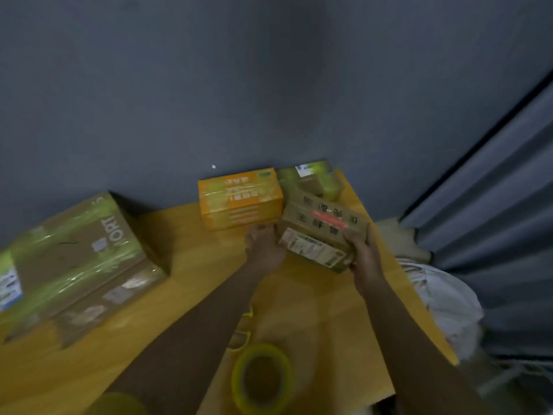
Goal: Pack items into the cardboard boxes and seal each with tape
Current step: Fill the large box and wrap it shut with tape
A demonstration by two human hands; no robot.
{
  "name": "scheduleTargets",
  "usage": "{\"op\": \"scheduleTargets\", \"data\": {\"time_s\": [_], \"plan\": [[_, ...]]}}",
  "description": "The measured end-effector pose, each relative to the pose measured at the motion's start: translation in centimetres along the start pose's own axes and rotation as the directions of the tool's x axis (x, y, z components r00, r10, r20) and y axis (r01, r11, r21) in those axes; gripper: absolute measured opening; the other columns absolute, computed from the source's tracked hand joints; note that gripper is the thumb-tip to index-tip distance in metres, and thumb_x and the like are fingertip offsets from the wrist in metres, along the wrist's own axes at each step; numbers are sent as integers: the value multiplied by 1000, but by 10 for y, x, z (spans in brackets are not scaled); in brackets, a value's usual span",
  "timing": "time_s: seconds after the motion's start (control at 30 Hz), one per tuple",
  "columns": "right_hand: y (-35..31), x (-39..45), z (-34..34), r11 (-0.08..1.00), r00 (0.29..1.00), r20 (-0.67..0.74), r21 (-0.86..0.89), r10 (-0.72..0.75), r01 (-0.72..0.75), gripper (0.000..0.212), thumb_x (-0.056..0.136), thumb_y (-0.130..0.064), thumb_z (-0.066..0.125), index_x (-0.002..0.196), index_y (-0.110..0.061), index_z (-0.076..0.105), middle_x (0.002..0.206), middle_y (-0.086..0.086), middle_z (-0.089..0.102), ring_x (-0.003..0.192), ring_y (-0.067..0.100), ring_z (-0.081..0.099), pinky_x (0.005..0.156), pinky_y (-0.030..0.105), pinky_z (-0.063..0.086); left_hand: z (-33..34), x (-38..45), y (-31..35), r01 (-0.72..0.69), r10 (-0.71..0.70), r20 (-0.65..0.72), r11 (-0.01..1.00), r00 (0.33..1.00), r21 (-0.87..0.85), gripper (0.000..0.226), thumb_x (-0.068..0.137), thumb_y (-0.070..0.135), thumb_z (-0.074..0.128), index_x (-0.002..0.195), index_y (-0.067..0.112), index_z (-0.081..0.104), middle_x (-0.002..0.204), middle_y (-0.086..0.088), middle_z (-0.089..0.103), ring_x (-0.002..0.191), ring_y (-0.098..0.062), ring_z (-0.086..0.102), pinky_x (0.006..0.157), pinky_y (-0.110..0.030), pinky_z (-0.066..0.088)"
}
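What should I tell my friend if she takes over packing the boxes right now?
Left hand and right hand both keep a grip on the small brown cardboard box, one at each end, at the far right of the wooden table.
Orange box sits just left of it; the big taped boxes are stacked far left.
Tape roll lies near the front edge.
Whether the held box is sealed is too blurred to tell.

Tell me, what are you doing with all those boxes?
A person is packing boxes on a yellow table. Both hands, the left hand and the right hand, hold a small cardboard box by its sides. An orange box sits beside it, and a roll of tape waits nearer the person.
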State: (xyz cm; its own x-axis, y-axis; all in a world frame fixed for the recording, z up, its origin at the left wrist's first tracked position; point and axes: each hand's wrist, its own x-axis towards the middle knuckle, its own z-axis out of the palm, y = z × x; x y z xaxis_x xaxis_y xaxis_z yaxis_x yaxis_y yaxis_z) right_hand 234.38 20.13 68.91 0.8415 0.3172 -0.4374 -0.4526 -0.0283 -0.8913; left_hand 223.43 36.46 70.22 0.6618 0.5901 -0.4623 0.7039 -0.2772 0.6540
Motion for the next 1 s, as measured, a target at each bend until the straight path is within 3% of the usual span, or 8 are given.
{"op": "scheduleTargets", "data": {"time_s": [0.13, 0.23, 0.3, 0.43, 0.53, 0.63, 0.83, 1.0], "plan": [[-8, 71, -21, 943, 995, 45, -316, -95, 104, 43, 93, -16, 63, 133, -10, 52, 127, 10, 59, 105, 24, 63, 71, 28, 54, 37, 32, 17, 175, -153, 196, 979, 969, -101, 55, 96, 29, 53, 142, 8, 32, 144, -14, 33, 126, -32, 42, 94, -38, 46], [-9, 102, -14, 864, 980, 180, -476, -89, 166, 44, 99, -13, 52, 142, -12, 42, 129, 0, 52, 121, 23, 52, 92, 37, 50, 52, 41, 23, 231, -178, 217, 940, 960, -250, 58, 96, 20, 55, 144, 7, 25, 140, -12, 43, 117, -26, 50, 83, -31, 45], [-7, 110, -10, 784, 960, 253, -568, -124, 251, 50, 101, -25, 47, 146, -8, 32, 141, 7, 42, 131, 30, 41, 99, 43, 42, 53, 44, 26, 236, -177, 214, 927, 961, -292, 64, 98, 20, 52, 149, 7, 15, 143, -13, 42, 104, -22, 54, 78, -29, 41], [3, 100, 0, 440, 935, 254, -830, -249, 342, 65, 100, -39, 46, 152, -10, 20, 160, 16, 6, 147, 34, 3, 116, 50, 9, 35, 40, 12, 223, -175, 165, 913, 971, -343, 86, 96, 37, 53, 153, 12, -6, 158, -11, 19, 136, -27, 37, 97, -31, 41], [7, 61, 28, 301, 816, 423, -779, -394, 550, 54, 97, -23, 51, 147, -10, 35, 157, 20, 16, 146, 38, 6, 116, 56, 12, 9, 24, -16, 161, -165, 28, 884, 986, -438, 68, 98, 25, 52, 153, 13, 12, 151, -11, 34, 129, -25, 44, 89, -27, 41], [22, 19, 75, 268, 729, 615, -680, -300, 683, 52, 95, -17, 52, 145, -15, 39, 158, 13, 15, 147, 31, 3, 118, 50, 12, -27, -5, -55, 69, -201, -232, 877, 952, -476, 45, 98, 15, 50, 141, 11, 37, 124, -10, 57, 96, -21, 56, 71, -27, 42], [61, -74, 207, 320, 512, 846, -450, -145, 834, 47, 92, -11, 52, 139, -14, 47, 156, 12, 17, 142, 25, 13, 115, 36, 20, -128, -72, -163, 58, -356, -575, 880, 736, -471, 29, 96, 8, 50, 125, 4, 52, 98, -8, 57, 87, -27, 57, 74, -34, 46], [109, -130, 313, 149, 429, 892, -409, -145, 900, 55, 91, -25, 54, 144, -18, 41, 159, 13, 14, 142, 33, 8, 117, 47, 18, -199, -107, -270, 280, -534, -745, 845, 401, -455, 44, 91, 19, 60, 132, 8, 49, 138, -21, 37, 128, -39, 34, 104, -40, 28]]}}
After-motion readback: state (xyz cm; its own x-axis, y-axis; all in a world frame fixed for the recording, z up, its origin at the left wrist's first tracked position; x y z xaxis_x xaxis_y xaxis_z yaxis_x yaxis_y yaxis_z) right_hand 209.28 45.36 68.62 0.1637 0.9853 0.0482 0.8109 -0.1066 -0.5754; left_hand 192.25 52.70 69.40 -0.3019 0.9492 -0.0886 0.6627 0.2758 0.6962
